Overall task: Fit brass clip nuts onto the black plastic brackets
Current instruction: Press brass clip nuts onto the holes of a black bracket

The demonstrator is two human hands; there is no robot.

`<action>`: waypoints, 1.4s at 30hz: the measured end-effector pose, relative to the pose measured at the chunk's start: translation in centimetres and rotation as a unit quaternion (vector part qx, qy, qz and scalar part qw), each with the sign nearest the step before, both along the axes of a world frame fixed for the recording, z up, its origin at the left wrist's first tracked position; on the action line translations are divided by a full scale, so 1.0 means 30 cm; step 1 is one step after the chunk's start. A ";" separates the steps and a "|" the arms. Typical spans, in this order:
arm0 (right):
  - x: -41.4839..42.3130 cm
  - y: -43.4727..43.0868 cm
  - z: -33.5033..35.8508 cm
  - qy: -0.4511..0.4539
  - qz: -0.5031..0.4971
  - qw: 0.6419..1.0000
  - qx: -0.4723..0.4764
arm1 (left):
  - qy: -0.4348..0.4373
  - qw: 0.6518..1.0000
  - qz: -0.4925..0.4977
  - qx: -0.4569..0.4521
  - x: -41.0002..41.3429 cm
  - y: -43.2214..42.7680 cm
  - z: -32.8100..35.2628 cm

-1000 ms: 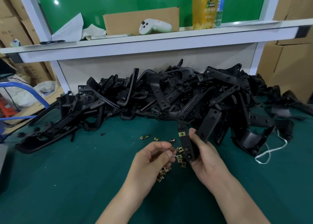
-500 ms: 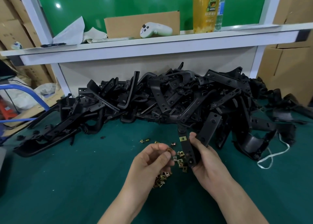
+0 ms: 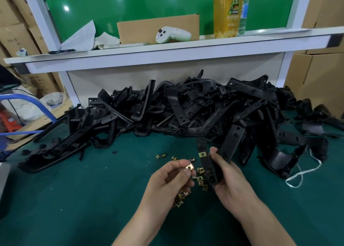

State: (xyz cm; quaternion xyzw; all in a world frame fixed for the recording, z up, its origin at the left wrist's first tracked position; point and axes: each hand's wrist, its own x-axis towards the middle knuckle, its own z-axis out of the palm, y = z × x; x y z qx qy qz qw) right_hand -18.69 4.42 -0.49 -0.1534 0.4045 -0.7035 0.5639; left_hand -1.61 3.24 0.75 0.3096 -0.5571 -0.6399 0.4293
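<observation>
Bracket [image 3: 207, 166]: one black plastic strip, held roughly upright in the right hand [image 3: 229, 182], low centre of view, just above the green tabletop [image 3: 74, 199]. The right fingers [image 3: 214, 152] are curled round its right edge and lower end, gripping it, thumb near the top. A fitted nut [image 3: 202, 154] already sits on its upper part.

The left hand [image 3: 167, 182] pinches a clip nut [image 3: 189, 166] between thumb and forefinger, just left of the bracket. They look apart, not touching.

Step in hand, as I judge it, is getting this nut onto the bracket.
- Turn the clip's open mouth toward the strip's edge.
- Line it up with a free hole. I can't tell which hole is next.
- Push it on square until the nut's hole sits over the bracket's hole.
- Brace the strip firmly with the right hand.
- Keep the right fingers off the edge where the clip slides on.
- The nut is small and likely to slip, so pinch it by its sides.

Looks: the bracket is matte black, long, flat and narrow, with a round boss at the top and holes near the bottom. The nut is small, squarish, shiny yellow brass with a centre hole. Loose nuts [image 3: 201, 178] are scattered on the tabletop between and under the hands. A big pile of brackets [image 3: 186, 108] lies behind.
</observation>
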 end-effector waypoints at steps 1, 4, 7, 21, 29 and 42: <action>0.001 0.001 0.001 0.000 0.001 1.000 0.000 | 0.000 1.000 0.003 0.002 0.000 0.000 0.000; 0.002 0.002 0.001 0.002 0.007 1.000 -0.005 | -0.006 1.000 0.008 0.004 0.000 -0.002 -0.001; 0.000 0.003 -0.001 -0.001 0.008 1.000 -0.005 | -0.011 1.000 0.012 0.005 0.001 -0.002 0.000; 0.005 -0.015 -0.009 0.004 -0.003 1.000 0.006 | -0.056 0.998 0.008 -0.008 -0.003 0.011 -0.004; 0.015 -0.008 0.000 0.010 0.005 1.000 -0.002 | -0.088 0.996 0.002 -0.031 -0.019 0.020 -0.008; 0.021 -0.004 0.001 0.021 0.022 1.000 -0.007 | -0.101 0.994 -0.003 -0.041 -0.017 0.021 -0.013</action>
